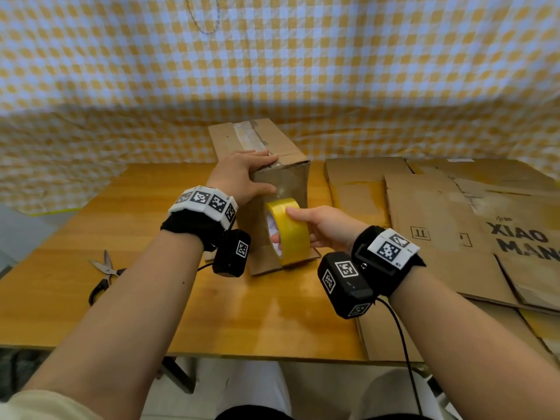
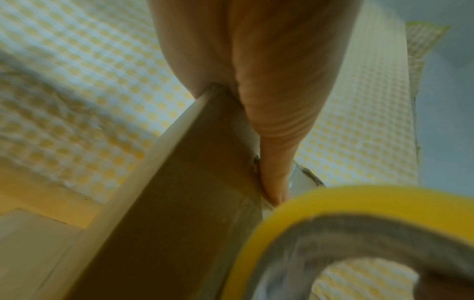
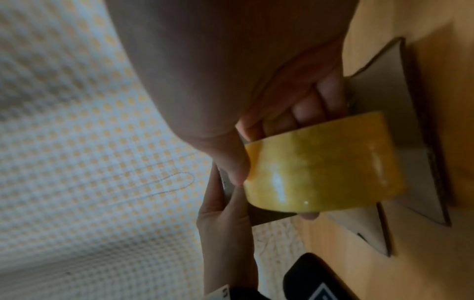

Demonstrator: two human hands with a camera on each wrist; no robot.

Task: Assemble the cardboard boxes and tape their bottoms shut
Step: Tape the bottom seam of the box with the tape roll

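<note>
At frame centre, the right hand (image 1: 321,227) pinches the light, slick yellow roll of packing tape (image 1: 289,231), thumb on its rim and fingers through the core, against the stiff but dentable upright brown cardboard box (image 1: 272,165), whose upper near edge the left hand (image 1: 242,174) grips, fingers over the top and thumb on the near face.

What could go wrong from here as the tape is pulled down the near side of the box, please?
The box stands tall and narrow, and only the left hand steadies its top corner, so pulling the tape roll could tip or drag it. That near panel already bows inward, so tape may wrinkle or bridge the dent. The scissors lie far left, with both hands busy.
</note>
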